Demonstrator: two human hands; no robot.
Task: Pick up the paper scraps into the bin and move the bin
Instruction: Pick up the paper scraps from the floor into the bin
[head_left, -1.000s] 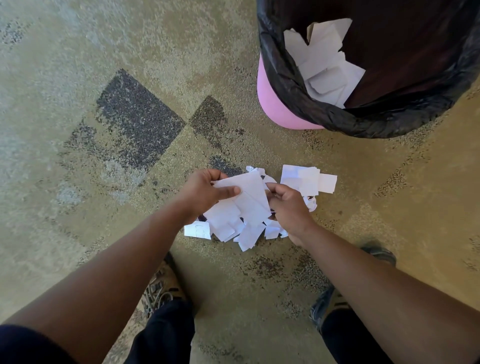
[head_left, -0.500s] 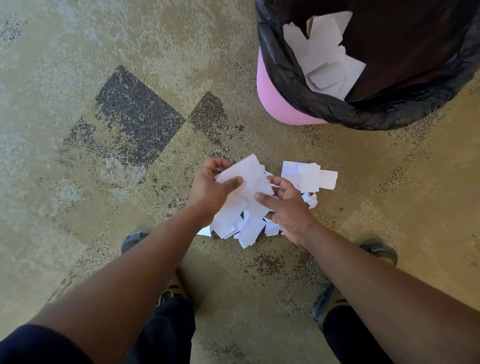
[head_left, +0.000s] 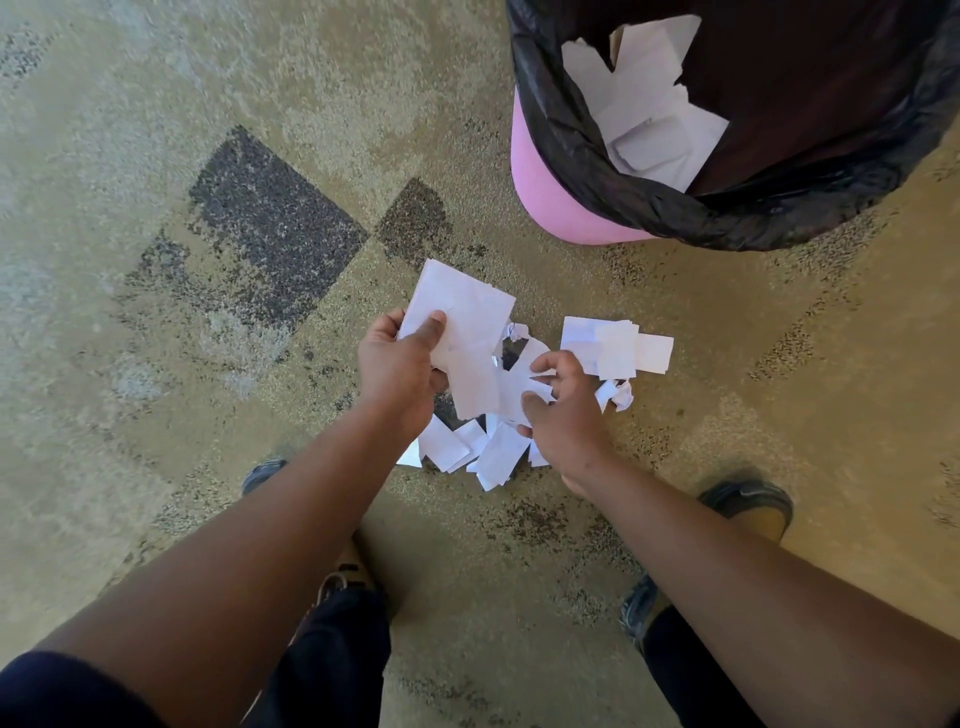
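Shoes (head_left: 748, 501) stood planted wide on the carpet (head_left: 156, 156), one to each side of the work, so that the person could bend straight over it; between them both arms reached forward and down to the loose pile of paper scraps (head_left: 493, 449) on the floor. The left hand (head_left: 397, 364) gripped a stack of gathered sheets (head_left: 462, 322), thumb on top and fingers curled beneath, the stack raised clear of the pile and probably kept there as a holder for whatever the other hand fed it; the right hand (head_left: 563, 410) hovered over the middle of the pile with its fingers (head_left: 545, 366) bent and apart, clawed toward a sheet, though whether they already pinched it could not be told. Just beyond that hand a flat cluster of larger pieces (head_left: 618, 345) lay untouched, with a crumpled bit beside it; farther off, up and to the right, the pink bin (head_left: 550, 202) waited near the pile, its black liner (head_left: 561, 124) folded over the rim and white paper already resting inside. The gathering seemed about half done; the bin itself had not been handled.
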